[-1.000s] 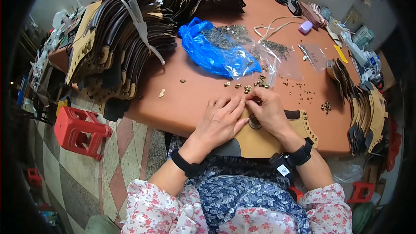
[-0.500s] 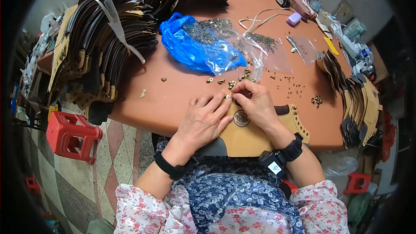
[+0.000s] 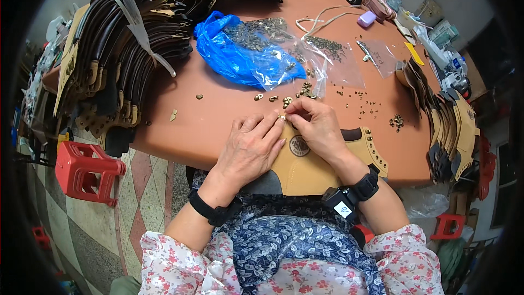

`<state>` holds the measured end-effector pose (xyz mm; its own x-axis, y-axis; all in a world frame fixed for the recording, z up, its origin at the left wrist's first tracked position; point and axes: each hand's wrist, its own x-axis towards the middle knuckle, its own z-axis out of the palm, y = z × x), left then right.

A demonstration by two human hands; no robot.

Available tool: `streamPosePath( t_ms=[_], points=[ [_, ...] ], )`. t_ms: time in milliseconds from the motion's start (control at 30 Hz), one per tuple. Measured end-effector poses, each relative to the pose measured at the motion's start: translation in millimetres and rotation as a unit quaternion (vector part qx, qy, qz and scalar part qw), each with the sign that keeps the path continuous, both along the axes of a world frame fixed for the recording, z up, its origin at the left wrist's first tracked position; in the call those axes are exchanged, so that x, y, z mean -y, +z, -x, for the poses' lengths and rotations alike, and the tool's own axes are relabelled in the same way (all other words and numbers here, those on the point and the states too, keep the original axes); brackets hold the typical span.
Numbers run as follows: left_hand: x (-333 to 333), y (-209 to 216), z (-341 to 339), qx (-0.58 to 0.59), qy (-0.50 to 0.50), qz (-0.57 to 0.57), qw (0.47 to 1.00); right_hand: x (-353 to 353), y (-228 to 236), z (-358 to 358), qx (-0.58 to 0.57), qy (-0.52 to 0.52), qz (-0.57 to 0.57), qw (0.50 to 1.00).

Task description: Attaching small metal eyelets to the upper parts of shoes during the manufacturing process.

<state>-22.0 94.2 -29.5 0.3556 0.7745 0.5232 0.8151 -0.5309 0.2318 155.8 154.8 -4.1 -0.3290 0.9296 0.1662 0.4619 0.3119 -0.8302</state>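
Observation:
A tan boot upper [image 3: 311, 172] with a dark collar patch, a round dark emblem and metal eyelets lies at the near table edge. My left hand [image 3: 248, 145] rests on its left part, fingers stretched forward and thumb apart. Beside the left index fingertip, at the upper's far corner, sits a small shiny brass-coloured fitting [image 3: 282, 117]. My right hand [image 3: 314, 125] pinches at this fitting with thumb and index finger; the fingertips partly hide it. Just beyond lie loose brass-coloured fittings [image 3: 287, 102].
A blue plastic bag [image 3: 224, 60] and clear bags [image 3: 349, 68] of small metal parts lie farther back. Stacked dark uppers [image 3: 117, 49] stand at the left, more tan uppers [image 3: 456, 136] at the right. A red stool [image 3: 87, 169] is on the floor at left.
The whole scene has shifted slightly left in view. Both hands stay at the upper's far corner, and the right fingertips keep their pinch at the fitting.

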Motion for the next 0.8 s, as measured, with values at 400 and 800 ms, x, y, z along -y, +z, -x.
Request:
streamPosePath(
  t_ms=[400,800],
  points=[
    [-0.5,1.9,-0.2,0.021,-0.003,0.003,1.000,-1.3,-2.3,2.3,-0.026,-0.007,-0.004,1.000],
    [-1.2,2.1,1.9,0.028,-0.013,0.006,1.000,2.2,-2.5,1.4,-0.022,0.000,-0.031,0.999]
  ],
)
